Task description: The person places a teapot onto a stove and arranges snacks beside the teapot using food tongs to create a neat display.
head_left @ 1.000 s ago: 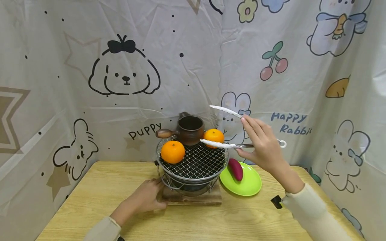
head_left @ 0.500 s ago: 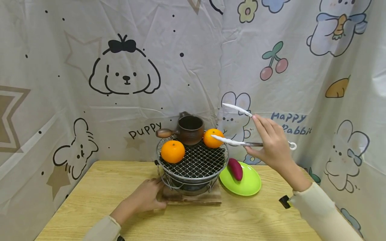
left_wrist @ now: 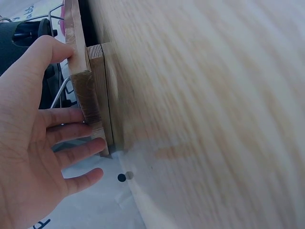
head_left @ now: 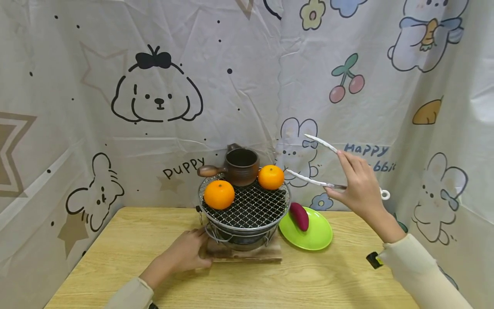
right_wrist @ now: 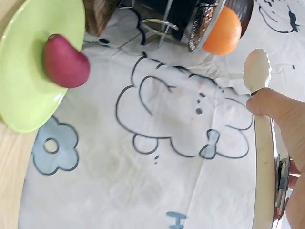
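My right hand (head_left: 359, 184) holds a pair of tongs (head_left: 305, 177) with white scalloped tips in the air, right of the grill. The tips are spread apart with nothing between them; the lower one points at the right-hand orange (head_left: 271, 177). That orange and another orange (head_left: 219, 194) sit on the wire mesh of a round tabletop grill (head_left: 254, 208). Behind them stands a brown side-handled pot (head_left: 241, 171). My left hand (head_left: 187, 251) rests against the left corner of the wooden base (left_wrist: 83, 90) under the grill, thumb on one edge, fingertips along the end.
Right of the grill, a green plate (head_left: 320, 231) on the table (head_left: 308, 283) bears a dark red, sweet-potato-like piece (right_wrist: 66, 61). A printed curtain (head_left: 239, 86) with cartoon animals hangs close behind and on both sides.
My right hand has moved to the right with the tongs, and their tips have come away from in front of the right orange. The left hand stays at the wooden base.
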`<state>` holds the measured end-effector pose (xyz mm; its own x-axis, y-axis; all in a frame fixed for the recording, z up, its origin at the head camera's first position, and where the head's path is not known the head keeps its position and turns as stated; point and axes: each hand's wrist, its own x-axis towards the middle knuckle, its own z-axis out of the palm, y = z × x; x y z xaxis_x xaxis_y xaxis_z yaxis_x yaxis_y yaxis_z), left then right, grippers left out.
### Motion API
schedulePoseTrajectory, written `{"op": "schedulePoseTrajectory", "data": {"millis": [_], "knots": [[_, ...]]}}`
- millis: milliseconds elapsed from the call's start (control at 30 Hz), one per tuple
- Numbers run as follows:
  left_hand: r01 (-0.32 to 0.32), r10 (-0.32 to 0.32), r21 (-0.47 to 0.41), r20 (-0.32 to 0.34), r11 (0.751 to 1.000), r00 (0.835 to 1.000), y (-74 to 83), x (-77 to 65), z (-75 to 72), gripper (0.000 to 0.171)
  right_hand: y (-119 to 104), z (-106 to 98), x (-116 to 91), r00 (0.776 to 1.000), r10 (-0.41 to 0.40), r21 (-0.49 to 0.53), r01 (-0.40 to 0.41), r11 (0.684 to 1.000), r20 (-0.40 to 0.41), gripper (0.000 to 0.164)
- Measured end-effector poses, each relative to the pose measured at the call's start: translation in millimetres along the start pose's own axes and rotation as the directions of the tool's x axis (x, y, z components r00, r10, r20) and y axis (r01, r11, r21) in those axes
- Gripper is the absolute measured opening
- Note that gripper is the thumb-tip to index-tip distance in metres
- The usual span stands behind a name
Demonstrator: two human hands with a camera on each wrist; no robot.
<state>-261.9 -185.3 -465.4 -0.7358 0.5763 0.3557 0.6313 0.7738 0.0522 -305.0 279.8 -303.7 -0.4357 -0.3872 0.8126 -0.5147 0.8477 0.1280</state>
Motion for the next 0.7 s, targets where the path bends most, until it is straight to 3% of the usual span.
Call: {"op": "schedulePoseTrajectory", "data": {"millis": [400,700], "knots": [[0.017,-0.016,-0.008,0.026,1.0,1.0,-1.4,0.0,0.5,0.079,14.2,13.0,-23.8,0.986,0.101,-0.026,-0.098,0.995,0.134,0.1],[0.041,-0.039,-0.029,0.067,0.999,0.997,-0.2,0.3,-0.2,0.081,13.8,19.6,-40.2,0.936,0.193,-0.055,-0.185,0.981,0.294,0.1]]}}
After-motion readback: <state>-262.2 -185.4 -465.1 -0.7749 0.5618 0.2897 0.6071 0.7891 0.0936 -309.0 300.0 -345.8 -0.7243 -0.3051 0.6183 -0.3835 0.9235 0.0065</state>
